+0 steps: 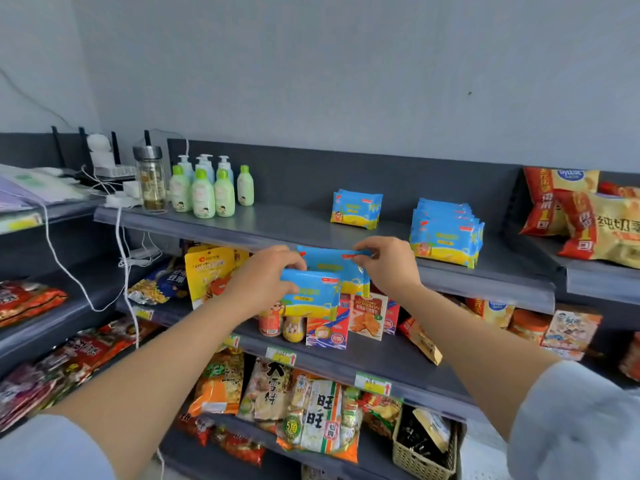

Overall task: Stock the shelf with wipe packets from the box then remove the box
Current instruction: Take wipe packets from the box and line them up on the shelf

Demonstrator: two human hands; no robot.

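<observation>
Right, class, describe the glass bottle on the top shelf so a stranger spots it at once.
Follow the grey top shelf to its left end. Just left of the green-capped lotion bottles stands the glass bottle: the only clear one, with a metal lid.

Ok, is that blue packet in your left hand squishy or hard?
Probably squishy but not floppy: the wipe packet looks puffy, yet sticks out flat from the left hand gripping one end. Likely light too, since the right hand holds a second packet by a pinched corner. The glossy wrapper may be slippery.
</observation>
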